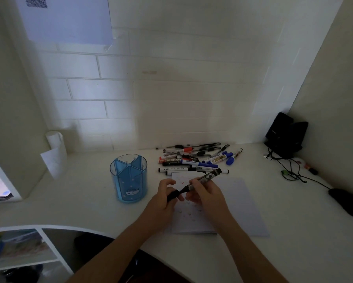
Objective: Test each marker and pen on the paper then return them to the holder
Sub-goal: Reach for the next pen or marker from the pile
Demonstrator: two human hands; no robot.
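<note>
Fingers [194,183] of my right hand [207,194] are clamped round the lower barrel of the dark labelled marker [209,176]. My left hand [164,200] has its fingers curled round the black cap [173,195] at the nib end. I cannot tell whether the cap is seated or just parted, because the joint sits between the two hands.

Location: the marker is held in the air over the far-left part of the white paper sheet [239,203], just short of the pile of loose pens and markers [194,158].

Orientation: the long axis runs diagonally. The tail end points up and away to the right, toward the pile. The nib end points down and left, into the left hand, and the cap lies in line with the barrel.

Assessment: gripping both parts along one axis suits a straight pull or push of the cap, but which one is not settled. Small faint marks on the paper, some red, suggest testing is under way. The blue translucent cylindrical holder [128,177] stands upright on the white desk [273,252], left of the paper and apart from the left hand. No pen shows in it, so I judge the returns largely outstanding.
</note>
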